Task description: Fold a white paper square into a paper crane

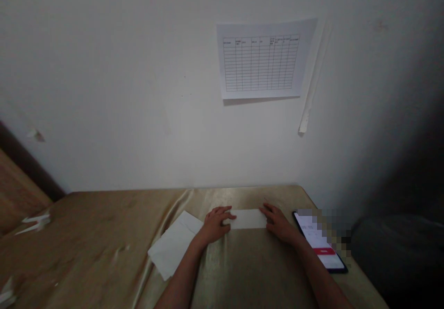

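Observation:
A folded strip of white paper [248, 219] lies flat on the cloth-covered table, its long side running left to right. At its left end rests my left hand [218, 222], with fingers spread and fingertips on the paper. My right hand [275, 219] touches the other end, its fingers stretched out and apart. Neither hand is closed round the paper. To the left, partly behind my left forearm, lie white sheets of paper [173, 246], slightly overlapping.
A phone [321, 246] with a lit screen lies by the table's right edge. Paper scraps [36, 222] are at the far left. The glossy brown tablecloth [93, 253] has creases. On the wall behind hangs a printed table sheet [262, 64].

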`<state>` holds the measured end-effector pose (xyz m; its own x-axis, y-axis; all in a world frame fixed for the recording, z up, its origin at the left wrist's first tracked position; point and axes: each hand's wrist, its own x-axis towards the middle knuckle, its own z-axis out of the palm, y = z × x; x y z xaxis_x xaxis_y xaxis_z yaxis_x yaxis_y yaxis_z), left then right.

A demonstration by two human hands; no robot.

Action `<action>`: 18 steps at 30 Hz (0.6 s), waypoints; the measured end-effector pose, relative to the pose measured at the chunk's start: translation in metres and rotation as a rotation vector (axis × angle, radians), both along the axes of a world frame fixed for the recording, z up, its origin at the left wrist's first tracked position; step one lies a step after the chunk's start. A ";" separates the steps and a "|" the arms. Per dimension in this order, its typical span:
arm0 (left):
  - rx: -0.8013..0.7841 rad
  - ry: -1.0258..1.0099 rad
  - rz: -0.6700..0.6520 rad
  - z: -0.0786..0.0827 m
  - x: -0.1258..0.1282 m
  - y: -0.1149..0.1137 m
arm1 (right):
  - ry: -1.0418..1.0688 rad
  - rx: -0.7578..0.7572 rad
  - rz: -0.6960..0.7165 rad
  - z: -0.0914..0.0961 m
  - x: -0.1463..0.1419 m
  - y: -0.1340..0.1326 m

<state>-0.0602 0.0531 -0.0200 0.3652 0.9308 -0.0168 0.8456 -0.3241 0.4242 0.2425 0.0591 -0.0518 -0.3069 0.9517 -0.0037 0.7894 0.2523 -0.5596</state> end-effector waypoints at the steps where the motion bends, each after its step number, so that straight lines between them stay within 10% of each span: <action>1: 0.001 -0.007 0.000 0.001 0.000 0.000 | -0.012 0.016 -0.002 0.000 -0.001 -0.001; 18: 0.074 -0.042 0.053 -0.006 -0.001 0.005 | -0.036 0.119 -0.097 -0.002 -0.008 -0.011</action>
<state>-0.0611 0.0585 -0.0263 0.3147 0.9468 0.0669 0.8444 -0.3114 0.4360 0.2349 0.0484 -0.0541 -0.2149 0.9713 0.1017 0.8326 0.2367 -0.5008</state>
